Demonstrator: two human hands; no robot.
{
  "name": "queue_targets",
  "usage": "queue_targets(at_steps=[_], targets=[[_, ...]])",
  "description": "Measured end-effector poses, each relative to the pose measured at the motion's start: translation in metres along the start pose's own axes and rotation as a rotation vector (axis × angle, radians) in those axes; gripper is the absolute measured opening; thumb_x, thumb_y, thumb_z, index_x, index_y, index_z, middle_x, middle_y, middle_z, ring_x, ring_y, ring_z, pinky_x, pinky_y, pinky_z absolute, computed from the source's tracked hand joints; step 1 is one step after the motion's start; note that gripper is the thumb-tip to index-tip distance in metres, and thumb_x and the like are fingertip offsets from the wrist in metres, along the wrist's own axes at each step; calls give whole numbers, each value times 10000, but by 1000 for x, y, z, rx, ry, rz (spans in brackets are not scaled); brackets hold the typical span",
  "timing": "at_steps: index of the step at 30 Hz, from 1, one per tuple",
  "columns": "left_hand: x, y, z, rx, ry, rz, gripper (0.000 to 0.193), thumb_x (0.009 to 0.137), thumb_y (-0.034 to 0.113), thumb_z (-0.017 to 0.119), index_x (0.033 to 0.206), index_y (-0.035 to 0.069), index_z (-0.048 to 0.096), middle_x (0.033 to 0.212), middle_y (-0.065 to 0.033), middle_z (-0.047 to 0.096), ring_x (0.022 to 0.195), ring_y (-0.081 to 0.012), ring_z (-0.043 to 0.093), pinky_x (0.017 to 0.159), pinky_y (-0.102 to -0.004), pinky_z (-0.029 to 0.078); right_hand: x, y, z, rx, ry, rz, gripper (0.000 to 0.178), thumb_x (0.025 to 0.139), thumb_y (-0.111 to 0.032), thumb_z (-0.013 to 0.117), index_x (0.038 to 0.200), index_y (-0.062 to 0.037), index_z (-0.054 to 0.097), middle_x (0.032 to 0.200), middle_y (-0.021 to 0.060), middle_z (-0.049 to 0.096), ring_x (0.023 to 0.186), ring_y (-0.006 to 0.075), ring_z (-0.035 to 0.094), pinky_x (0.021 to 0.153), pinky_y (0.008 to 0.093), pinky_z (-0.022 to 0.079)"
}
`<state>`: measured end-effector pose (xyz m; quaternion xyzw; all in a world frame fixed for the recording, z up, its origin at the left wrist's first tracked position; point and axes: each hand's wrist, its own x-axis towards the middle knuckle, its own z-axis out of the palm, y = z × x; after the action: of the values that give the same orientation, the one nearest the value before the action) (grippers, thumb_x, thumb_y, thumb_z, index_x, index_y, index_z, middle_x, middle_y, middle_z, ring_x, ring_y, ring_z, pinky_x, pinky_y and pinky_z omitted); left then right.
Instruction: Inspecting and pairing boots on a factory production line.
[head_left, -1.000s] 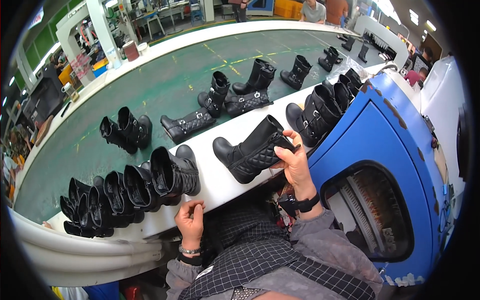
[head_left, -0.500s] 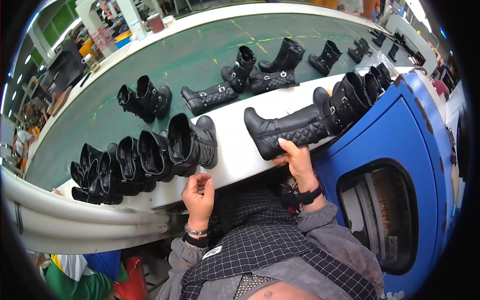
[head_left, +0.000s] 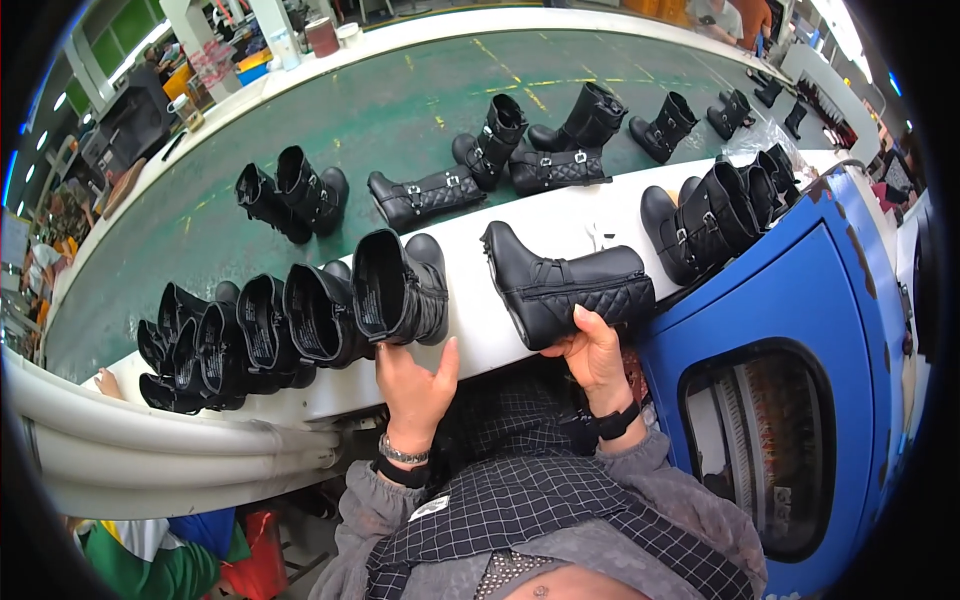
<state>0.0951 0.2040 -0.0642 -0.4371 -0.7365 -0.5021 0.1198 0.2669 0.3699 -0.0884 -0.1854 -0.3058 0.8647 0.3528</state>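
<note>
My right hand [head_left: 597,362] grips a black boot [head_left: 570,285] that lies on its side over the white ledge, toe end to the left. The thumb presses on the quilted shaft; the other fingers are partly hidden beneath. A zip and a strap show on the boot. My left hand [head_left: 415,392] is open, thumb spread, its fingertips up against the lower edge of an upright black boot [head_left: 398,290]. Whether those fingers press on that boot I cannot tell.
Upright boots [head_left: 265,320] line the white ledge [head_left: 470,335] leftward; more boots [head_left: 700,225] stand at right beside a blue machine [head_left: 770,290] with a window. Boots stand and lie on the green belt [head_left: 400,130] beyond. A person's hand [head_left: 108,382] shows at far left.
The boot in my right hand has come away from the boots at right, its shaft end swinging nearer. My left hand has opened and moved up to the upright boot.
</note>
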Motion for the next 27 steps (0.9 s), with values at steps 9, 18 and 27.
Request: queue_targets(at_steps=[9, 18, 27], targets=[[35, 8, 13, -81, -16, -189, 452, 777, 210, 758, 1117, -37, 591, 1066, -127, 644, 979, -234, 620, 879, -357, 475, -3, 2, -14, 8, -17, 1, 306, 893, -156, 544, 1069, 85, 616, 1008, 194, 676, 863, 290, 694, 678, 422, 620], [18, 5, 40, -805, 145, -504, 356, 886, 98, 609, 1225, 31, 526, 1090, -65, 603, 930, -149, 627, 705, -273, 562, -9, -3, -11, 69, -4, -48, 264, 856, -88, 579, 1074, 51, 631, 1026, 151, 677, 914, 263, 680, 759, 391, 603], [12, 35, 53, -1165, 211, -690, 336, 882, 122, 623, 1205, 128, 532, 1088, -27, 602, 907, -147, 631, 669, -272, 555, -10, -3, -20, 99, -48, -107, 367, 867, -196, 557, 1138, 46, 606, 1091, 159, 662, 985, 289, 661, 852, 418, 568]])
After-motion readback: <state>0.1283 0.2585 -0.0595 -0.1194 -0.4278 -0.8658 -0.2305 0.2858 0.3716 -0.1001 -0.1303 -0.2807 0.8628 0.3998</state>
